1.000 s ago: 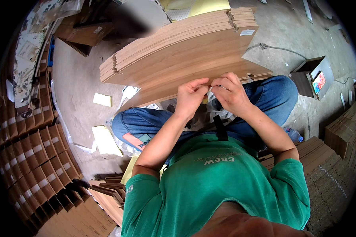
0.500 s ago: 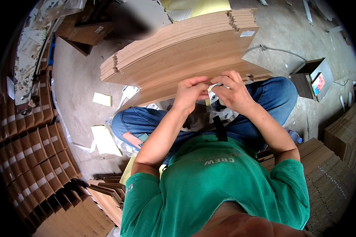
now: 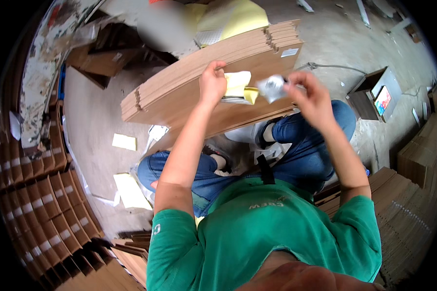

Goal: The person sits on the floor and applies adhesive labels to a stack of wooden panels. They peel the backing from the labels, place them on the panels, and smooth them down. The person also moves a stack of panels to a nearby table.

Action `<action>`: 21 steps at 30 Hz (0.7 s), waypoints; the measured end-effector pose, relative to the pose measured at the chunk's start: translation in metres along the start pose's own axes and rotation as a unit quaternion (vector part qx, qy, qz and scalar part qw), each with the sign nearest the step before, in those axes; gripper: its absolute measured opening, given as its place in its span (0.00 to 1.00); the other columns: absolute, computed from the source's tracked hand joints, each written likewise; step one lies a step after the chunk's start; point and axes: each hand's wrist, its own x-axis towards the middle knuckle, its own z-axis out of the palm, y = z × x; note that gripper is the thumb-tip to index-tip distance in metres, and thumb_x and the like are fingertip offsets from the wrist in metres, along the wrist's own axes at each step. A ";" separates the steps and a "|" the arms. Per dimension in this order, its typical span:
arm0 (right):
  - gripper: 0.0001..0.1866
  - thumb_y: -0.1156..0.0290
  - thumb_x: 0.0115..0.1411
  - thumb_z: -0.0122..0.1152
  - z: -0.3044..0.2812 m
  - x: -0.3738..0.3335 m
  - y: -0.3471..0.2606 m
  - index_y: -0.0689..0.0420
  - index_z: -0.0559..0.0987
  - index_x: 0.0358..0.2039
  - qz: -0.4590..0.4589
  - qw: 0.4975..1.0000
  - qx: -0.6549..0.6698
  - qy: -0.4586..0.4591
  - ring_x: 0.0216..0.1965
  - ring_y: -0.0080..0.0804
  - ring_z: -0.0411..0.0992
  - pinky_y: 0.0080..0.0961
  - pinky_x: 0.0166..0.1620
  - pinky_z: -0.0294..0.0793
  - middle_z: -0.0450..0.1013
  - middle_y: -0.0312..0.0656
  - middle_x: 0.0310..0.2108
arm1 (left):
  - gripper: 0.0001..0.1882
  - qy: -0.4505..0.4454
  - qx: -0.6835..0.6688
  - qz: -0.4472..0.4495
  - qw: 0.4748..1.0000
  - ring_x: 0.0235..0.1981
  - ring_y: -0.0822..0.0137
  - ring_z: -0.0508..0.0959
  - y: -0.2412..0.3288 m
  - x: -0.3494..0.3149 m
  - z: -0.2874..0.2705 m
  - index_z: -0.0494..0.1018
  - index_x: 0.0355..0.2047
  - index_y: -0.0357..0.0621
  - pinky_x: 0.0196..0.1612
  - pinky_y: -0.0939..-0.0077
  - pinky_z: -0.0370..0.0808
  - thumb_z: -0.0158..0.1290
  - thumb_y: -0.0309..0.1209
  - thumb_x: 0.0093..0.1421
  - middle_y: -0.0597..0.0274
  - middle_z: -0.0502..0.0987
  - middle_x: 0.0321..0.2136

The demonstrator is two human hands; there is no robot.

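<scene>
My left hand (image 3: 212,86) is closed on the edge of a pale yellow paper sheet (image 3: 237,83), which looks like a label backing with a folded lower edge. Out to the right, my right hand (image 3: 311,96) pinches a small silvery-white sticker (image 3: 272,89), blurred by motion. A narrow gap separates sticker and paper. Both are held above my crossed legs, in front of a stack of wood-grain panels (image 3: 247,65) standing on edge. The panels have notched ends, and a white label (image 3: 290,53) is stuck near their right end.
Yellow paper scraps (image 3: 125,141) lie on the concrete floor at left, beside cardboard dividers (image 3: 43,203). A phone (image 3: 382,100) rests on a small dark box (image 3: 365,99) at right, with a cable (image 3: 332,66) behind. Stacked boards (image 3: 388,208) stand at lower right.
My hands were together over my lap, fingers around the paper. They have moved up and apart, the left keeping the yellow paper and the right drawing the sticker away.
</scene>
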 end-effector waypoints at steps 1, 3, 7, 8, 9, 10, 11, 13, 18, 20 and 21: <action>0.08 0.76 0.50 0.59 -0.013 0.017 0.024 0.60 0.75 0.33 0.010 0.999 -0.031 0.035 0.31 0.33 0.71 0.24 0.36 0.70 0.73 0.43 0.28 | 0.12 0.013 0.062 0.091 0.994 0.23 0.62 0.76 0.012 0.003 0.004 0.72 0.40 0.47 0.29 0.71 0.72 0.48 0.25 0.54 0.50 0.76 0.22; 0.08 0.76 0.50 0.58 -0.034 0.039 0.053 0.59 0.75 0.33 0.018 0.994 -0.105 -0.021 0.29 0.35 0.72 0.26 0.35 0.71 0.73 0.44 0.27 | 0.16 -0.144 0.233 0.173 0.946 0.31 0.52 0.77 0.046 -0.001 0.007 0.72 0.44 0.51 0.33 0.61 0.73 0.53 0.37 0.54 0.45 0.76 0.26; 0.06 0.79 0.50 0.56 -0.038 0.057 0.086 0.59 0.74 0.31 0.028 0.958 -0.232 -0.168 0.27 0.32 0.71 0.26 0.34 0.70 0.72 0.43 0.24 | 0.23 -0.228 0.189 0.207 0.932 0.26 0.54 0.77 0.061 -0.005 0.045 0.72 0.44 0.48 0.32 0.63 0.72 0.57 0.44 0.50 0.47 0.75 0.22; 0.07 0.77 0.48 0.55 -0.037 0.056 0.090 0.57 0.75 0.30 -0.002 0.957 -0.229 -0.180 0.29 0.45 0.73 0.34 0.32 0.72 0.74 0.48 0.26 | 0.23 -0.233 0.168 0.176 0.941 0.25 0.54 0.77 0.068 -0.005 0.055 0.73 0.43 0.47 0.31 0.63 0.72 0.57 0.44 0.49 0.47 0.75 0.21; 0.07 0.76 0.48 0.55 -0.037 0.056 0.099 0.57 0.75 0.31 -0.010 0.953 -0.240 -0.183 0.29 0.45 0.73 0.35 0.32 0.72 0.74 0.48 0.26 | 0.22 -0.236 0.152 0.166 0.945 0.24 0.55 0.77 0.065 -0.002 0.068 0.74 0.41 0.46 0.31 0.64 0.72 0.57 0.44 0.49 0.48 0.75 0.20; 0.07 0.76 0.48 0.55 -0.035 0.055 0.108 0.56 0.75 0.31 -0.018 0.949 -0.253 -0.188 0.30 0.45 0.73 0.35 0.33 0.72 0.74 0.48 0.27 | 0.21 -0.238 0.134 0.156 0.949 0.23 0.55 0.76 0.057 0.002 0.082 0.75 0.39 0.45 0.30 0.65 0.72 0.58 0.44 0.49 0.48 0.75 0.19; 0.07 0.76 0.48 0.55 -0.036 0.055 0.116 0.56 0.75 0.31 -0.026 0.944 -0.266 -0.192 0.30 0.45 0.73 0.36 0.33 0.72 0.74 0.48 0.27 | 0.20 -0.240 0.116 0.147 0.953 0.22 0.56 0.76 0.050 0.006 0.096 0.76 0.36 0.44 0.29 0.66 0.72 0.58 0.44 0.49 0.49 0.75 0.19; 0.09 0.74 0.48 0.56 -0.038 0.056 0.125 0.55 0.77 0.33 -0.015 0.940 -0.272 -0.207 0.32 0.45 0.73 0.35 0.36 0.72 0.74 0.48 0.29 | 0.13 -0.229 0.091 0.085 0.965 0.20 0.64 0.76 0.050 0.009 0.111 0.78 0.29 0.42 0.27 0.72 0.71 0.58 0.39 0.49 0.52 0.75 0.17; 0.09 0.73 0.48 0.58 -0.051 0.069 0.140 0.57 0.78 0.33 -0.108 0.973 -0.203 0.024 0.30 0.37 0.74 0.28 0.36 0.72 0.76 0.45 0.27 | 0.08 -0.203 0.015 0.007 0.979 0.18 0.73 0.74 0.014 0.029 0.155 0.78 0.27 0.42 0.25 0.78 0.70 0.57 0.33 0.49 0.58 0.76 0.17; 0.09 0.73 0.48 0.57 -0.077 0.081 0.153 0.60 0.78 0.31 0.073 0.989 -0.121 0.037 0.29 0.33 0.74 0.25 0.35 0.72 0.76 0.44 0.26 | 0.08 -0.191 -0.025 -0.002 0.981 0.17 0.75 0.73 0.004 0.030 0.167 0.78 0.26 0.41 0.24 0.79 0.70 0.57 0.33 0.49 0.59 0.75 0.16; 0.09 0.74 0.47 0.57 -0.089 0.085 0.160 0.61 0.78 0.30 0.164 0.982 -0.077 0.046 0.28 0.30 0.73 0.24 0.34 0.72 0.76 0.43 0.26 | 0.08 -0.186 -0.043 -0.006 0.982 0.17 0.75 0.72 0.003 0.030 0.170 0.78 0.26 0.41 0.24 0.79 0.69 0.57 0.33 0.50 0.60 0.75 0.15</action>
